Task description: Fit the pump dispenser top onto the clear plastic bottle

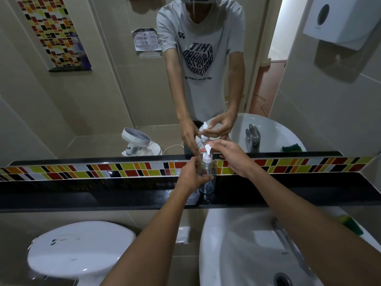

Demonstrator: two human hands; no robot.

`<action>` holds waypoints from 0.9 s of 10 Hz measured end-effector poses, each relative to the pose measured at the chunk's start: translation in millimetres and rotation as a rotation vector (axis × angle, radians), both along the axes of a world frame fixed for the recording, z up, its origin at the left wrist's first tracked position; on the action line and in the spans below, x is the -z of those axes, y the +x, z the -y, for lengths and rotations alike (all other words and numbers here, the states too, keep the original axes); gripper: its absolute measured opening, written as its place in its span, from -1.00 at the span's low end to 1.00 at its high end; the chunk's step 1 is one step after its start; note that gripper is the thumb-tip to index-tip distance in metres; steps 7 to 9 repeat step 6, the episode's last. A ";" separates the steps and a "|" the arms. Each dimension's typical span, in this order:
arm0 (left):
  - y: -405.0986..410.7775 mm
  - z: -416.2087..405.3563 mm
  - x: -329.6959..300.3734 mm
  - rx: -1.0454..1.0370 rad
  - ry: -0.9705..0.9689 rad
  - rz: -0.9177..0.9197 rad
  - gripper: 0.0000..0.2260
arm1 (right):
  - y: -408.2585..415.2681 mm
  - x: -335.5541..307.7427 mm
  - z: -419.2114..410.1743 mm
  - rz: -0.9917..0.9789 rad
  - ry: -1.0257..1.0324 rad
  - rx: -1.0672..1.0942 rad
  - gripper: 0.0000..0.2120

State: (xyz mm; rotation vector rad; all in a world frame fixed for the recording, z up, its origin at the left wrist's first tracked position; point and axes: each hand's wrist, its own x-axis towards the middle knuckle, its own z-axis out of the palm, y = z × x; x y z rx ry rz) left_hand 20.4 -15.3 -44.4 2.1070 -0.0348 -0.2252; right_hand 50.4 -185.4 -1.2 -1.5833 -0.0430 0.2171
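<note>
A clear plastic bottle (208,185) stands upright on the black stone ledge (103,198) below the mirror. My left hand (193,175) wraps around the bottle's left side and holds it. A white pump dispenser top (207,154) sits on the bottle's neck, its nozzle pointing up and left. My right hand (231,154) reaches in from the right, and its fingertips pinch the pump head. The mirror repeats both hands and the bottle just above.
A white washbasin (237,244) with a chrome tap (288,242) lies below the ledge on the right, a green sponge (350,223) on its rim. A white toilet lid (80,248) is at lower left. A white wall dispenser (338,19) hangs upper right.
</note>
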 end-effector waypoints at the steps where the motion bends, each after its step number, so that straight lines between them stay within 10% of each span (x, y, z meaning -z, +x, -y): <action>1: 0.9 0.2 2.1 0.014 0.016 0.021 -0.40 | -1.7 -0.5 0.7 0.010 -0.006 -0.022 -0.80; 9: -5.3 -10.9 51.4 0.079 0.506 -0.034 0.05 | -3.1 0.4 4.0 0.099 -0.033 -0.048 -0.70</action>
